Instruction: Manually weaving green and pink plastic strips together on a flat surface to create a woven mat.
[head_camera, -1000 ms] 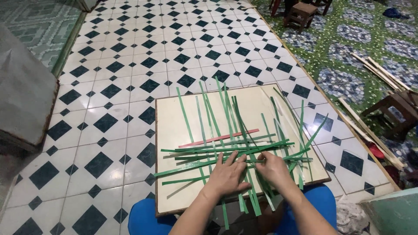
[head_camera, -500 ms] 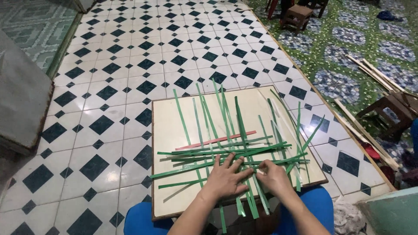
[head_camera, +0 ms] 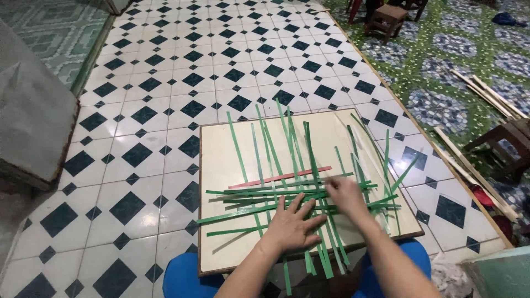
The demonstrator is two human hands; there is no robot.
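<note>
— On the pale board [head_camera: 221,165] across your lap, what has changed since a second ago?

— Your right hand [head_camera: 345,194] has moved up and to the right, away from your left hand [head_camera: 292,223]. Earlier the two lay side by side on the near part of the green strips [head_camera: 287,193]. Now the right one sits further out, over the crossing strips on the right half of the board; it is blurred, so you cannot tell whether its fingers are pinching a strip or just resting.

— And the left?

— It stays flat, fingers spread, pressing down on the strips where the long ones cross the upright ones. It grips nothing.

— Where do the strips lie?

— Fanned across the board, some running away from you, some sideways, with one red strip [head_camera: 281,177] slanting beneath them.

— And around you?

— The board sits over a floor of white tiles with dark diamonds [head_camera: 165,83]. To your right, green flowered flooring [head_camera: 441,66], loose pale slats [head_camera: 486,94], and a small wooden stool [head_camera: 386,19] farther off.
</note>
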